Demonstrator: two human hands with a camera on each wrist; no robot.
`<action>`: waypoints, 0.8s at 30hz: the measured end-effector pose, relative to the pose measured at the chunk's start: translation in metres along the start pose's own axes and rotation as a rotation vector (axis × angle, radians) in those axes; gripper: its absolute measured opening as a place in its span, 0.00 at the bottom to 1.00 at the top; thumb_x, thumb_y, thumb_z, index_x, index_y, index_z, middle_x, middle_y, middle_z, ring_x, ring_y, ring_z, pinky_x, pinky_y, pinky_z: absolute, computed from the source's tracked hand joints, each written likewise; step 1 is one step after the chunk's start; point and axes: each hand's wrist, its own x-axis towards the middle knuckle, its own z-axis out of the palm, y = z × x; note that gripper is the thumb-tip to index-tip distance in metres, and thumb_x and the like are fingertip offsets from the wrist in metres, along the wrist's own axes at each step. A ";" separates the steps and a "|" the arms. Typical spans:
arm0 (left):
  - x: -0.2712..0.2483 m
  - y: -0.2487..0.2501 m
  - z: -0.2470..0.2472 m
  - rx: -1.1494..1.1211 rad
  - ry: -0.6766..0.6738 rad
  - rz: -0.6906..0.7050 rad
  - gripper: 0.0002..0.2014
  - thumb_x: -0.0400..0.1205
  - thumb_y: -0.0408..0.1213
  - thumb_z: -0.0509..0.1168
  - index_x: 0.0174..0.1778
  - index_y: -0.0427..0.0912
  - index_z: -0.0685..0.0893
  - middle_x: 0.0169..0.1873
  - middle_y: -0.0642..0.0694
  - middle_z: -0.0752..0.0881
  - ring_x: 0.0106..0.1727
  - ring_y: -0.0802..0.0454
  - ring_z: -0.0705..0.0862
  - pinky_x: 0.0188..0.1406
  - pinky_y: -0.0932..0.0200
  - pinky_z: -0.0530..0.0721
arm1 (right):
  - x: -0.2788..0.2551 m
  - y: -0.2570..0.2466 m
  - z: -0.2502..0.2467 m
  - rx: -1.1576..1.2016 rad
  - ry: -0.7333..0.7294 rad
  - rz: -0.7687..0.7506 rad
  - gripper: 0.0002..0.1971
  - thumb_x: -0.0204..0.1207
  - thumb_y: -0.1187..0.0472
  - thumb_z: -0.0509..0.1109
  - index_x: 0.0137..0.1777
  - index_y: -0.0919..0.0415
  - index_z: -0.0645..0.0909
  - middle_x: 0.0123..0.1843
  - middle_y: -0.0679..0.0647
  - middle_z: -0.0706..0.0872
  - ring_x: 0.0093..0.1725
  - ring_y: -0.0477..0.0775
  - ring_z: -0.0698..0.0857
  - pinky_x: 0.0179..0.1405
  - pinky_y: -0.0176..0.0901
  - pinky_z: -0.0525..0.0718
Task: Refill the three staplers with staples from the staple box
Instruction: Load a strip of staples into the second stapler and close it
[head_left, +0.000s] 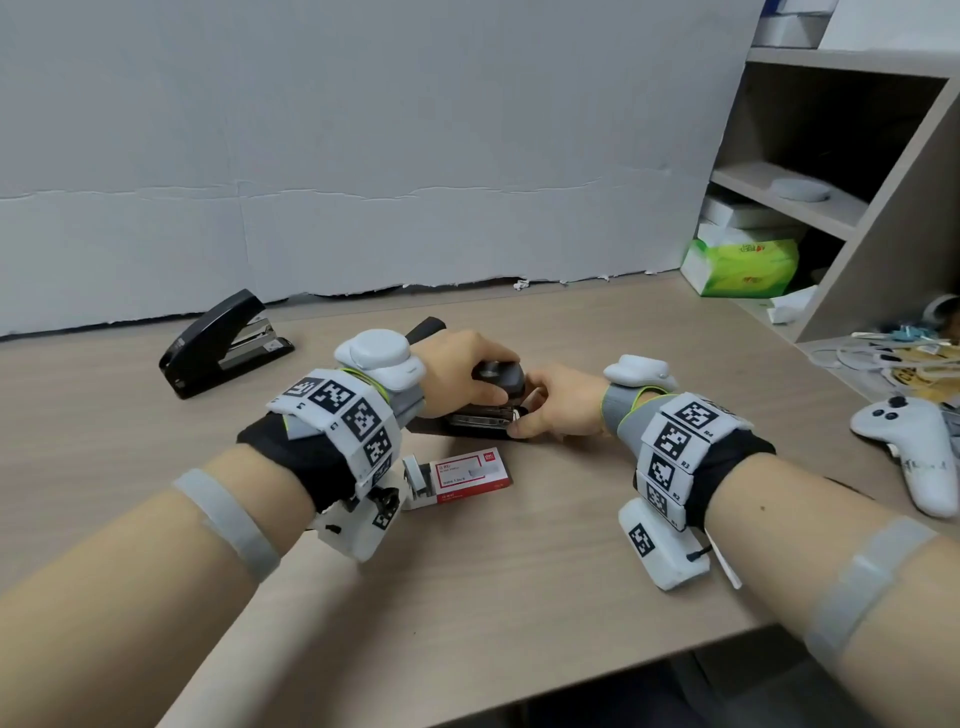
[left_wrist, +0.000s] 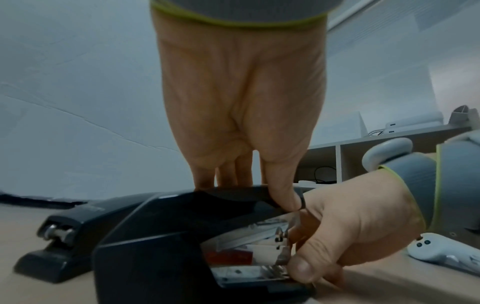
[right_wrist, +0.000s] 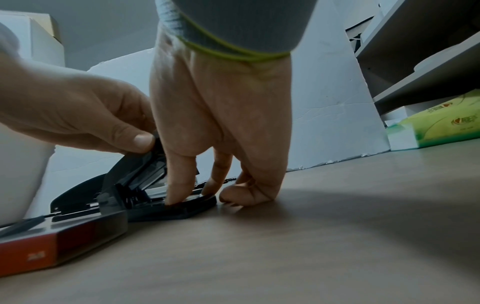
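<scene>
Forearms angled inward; left hand (head_left: 457, 364) grip clamped on stapler (head_left: 498, 379) lid, right hand (head_left: 561, 405) pinching its front.

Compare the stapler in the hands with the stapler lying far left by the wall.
The held stapler is gripped on its top arm by the left hand, with the right hand at its front end; the far-left stapler lies untouched. The held stapler sits mid-desk just beyond the staple box; the other lies near the white wall. Both are black, with their tops raised.
</scene>
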 end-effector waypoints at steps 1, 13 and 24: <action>-0.001 0.000 0.001 -0.003 -0.004 0.001 0.19 0.80 0.43 0.69 0.69 0.51 0.81 0.59 0.50 0.87 0.59 0.48 0.83 0.59 0.57 0.78 | -0.001 0.000 -0.001 0.002 -0.020 0.001 0.19 0.64 0.56 0.82 0.53 0.56 0.81 0.43 0.48 0.85 0.36 0.51 0.82 0.35 0.43 0.79; 0.005 -0.005 0.010 -0.012 -0.061 0.038 0.24 0.77 0.43 0.72 0.71 0.56 0.79 0.48 0.57 0.84 0.51 0.54 0.81 0.51 0.61 0.75 | -0.007 -0.019 -0.002 0.031 0.013 -0.038 0.26 0.63 0.59 0.83 0.60 0.53 0.77 0.44 0.53 0.85 0.31 0.52 0.82 0.23 0.40 0.81; 0.009 -0.077 -0.016 -0.366 0.306 -0.315 0.17 0.77 0.48 0.71 0.60 0.47 0.85 0.54 0.49 0.88 0.54 0.51 0.87 0.59 0.51 0.85 | -0.007 -0.030 -0.013 -0.100 0.076 -0.108 0.14 0.64 0.50 0.82 0.47 0.50 0.85 0.33 0.48 0.86 0.31 0.51 0.82 0.32 0.42 0.81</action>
